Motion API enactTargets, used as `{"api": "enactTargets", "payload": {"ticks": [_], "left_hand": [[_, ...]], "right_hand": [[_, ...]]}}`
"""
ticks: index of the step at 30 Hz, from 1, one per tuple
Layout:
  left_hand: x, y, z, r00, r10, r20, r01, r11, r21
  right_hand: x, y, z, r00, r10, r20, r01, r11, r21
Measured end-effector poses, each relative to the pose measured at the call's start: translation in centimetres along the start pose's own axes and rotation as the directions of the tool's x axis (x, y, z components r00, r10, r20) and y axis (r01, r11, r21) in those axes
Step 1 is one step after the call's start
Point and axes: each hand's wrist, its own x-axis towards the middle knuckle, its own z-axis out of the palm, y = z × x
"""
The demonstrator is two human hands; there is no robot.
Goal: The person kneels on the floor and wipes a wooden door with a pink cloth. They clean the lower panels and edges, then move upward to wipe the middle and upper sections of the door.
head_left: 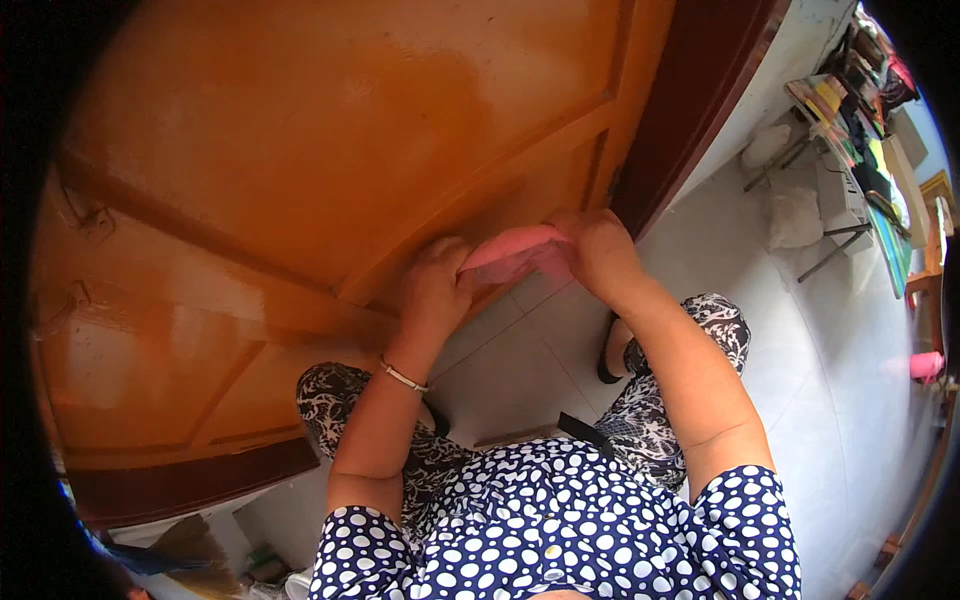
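Both hands, left hand (437, 285) and right hand (597, 252), grip my pink cloth (510, 256), stretched between them so it lies flat against the orange door (300, 150).

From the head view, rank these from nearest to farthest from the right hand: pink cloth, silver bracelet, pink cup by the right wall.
1. pink cloth: gripped by the right hand, against the orange door.
2. silver bracelet: on the left wrist, lower left.
3. pink cup: far right, at the picture's edge.
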Motion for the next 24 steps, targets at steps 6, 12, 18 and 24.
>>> {"api": "enactTargets", "payload": {"ticks": [6, 12, 18, 24], "left_hand": [[-0.1, 1.1, 0.6, 0.971, -0.214, 0.105, 0.194, 0.966, 0.17], [-0.9, 3.0, 1.8, 0.992, -0.096, 0.078, 0.082, 0.983, 0.167], [-0.8, 3.1, 3.0, 0.995, -0.036, 0.095, 0.065, 0.944, -0.324], [-0.5, 0.7, 3.4, 0.981, 0.195, 0.0, -0.174, 0.88, -0.442]], "right_hand": [[0.1, -3.4, -0.4, 0.939, 0.261, 0.222, -0.244, 0.964, -0.103], [0.8, -1.7, 1.4, 0.924, 0.295, 0.242, -0.306, 0.952, 0.006], [0.5, -1.4, 3.7, 0.976, 0.163, 0.144, -0.215, 0.828, 0.518], [1.1, -0.3, 3.7, 0.948, 0.243, 0.207, -0.312, 0.569, 0.76]]}}
